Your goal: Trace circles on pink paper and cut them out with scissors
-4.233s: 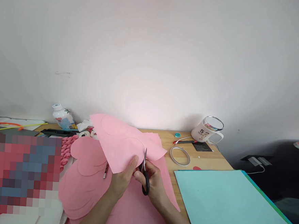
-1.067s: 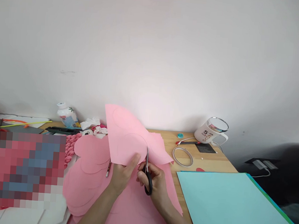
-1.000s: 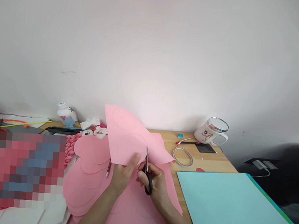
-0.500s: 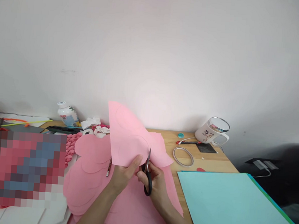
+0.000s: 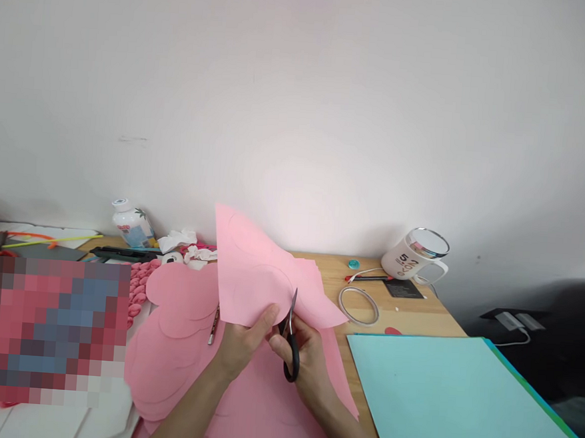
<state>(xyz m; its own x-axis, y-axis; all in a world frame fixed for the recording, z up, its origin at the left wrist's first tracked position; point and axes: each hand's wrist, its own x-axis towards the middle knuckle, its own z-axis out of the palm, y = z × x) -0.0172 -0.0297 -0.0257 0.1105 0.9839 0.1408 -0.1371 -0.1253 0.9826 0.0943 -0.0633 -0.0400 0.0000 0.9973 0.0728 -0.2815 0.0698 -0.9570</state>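
Observation:
My left hand (image 5: 244,342) pinches the lower edge of a pink paper sheet (image 5: 250,283), thumb on top. Faint curved outlines are drawn on the sheet, which is raised and bent. Black-handled scissors (image 5: 291,359) are gripped in my right hand (image 5: 309,360), their blades pointing up at the cut in the paper beside a curved line. Under both hands lie more pink sheets (image 5: 264,404). Scalloped pink cut-outs (image 5: 167,364) are piled to the left, and a pencil (image 5: 213,327) rests against them.
Light blue sheets (image 5: 460,397) lie at right. Behind them are a white mug (image 5: 410,257), a coiled cable (image 5: 340,306) and a small teal roll (image 5: 353,264). A white bottle (image 5: 132,223), crumpled tissues (image 5: 178,240) and pink braided yarn (image 5: 140,288) occupy the left side.
The raised sheet's top corner has dipped slightly, and its right flap has swung a little further right. Both hands keep nearly the same place and grip.

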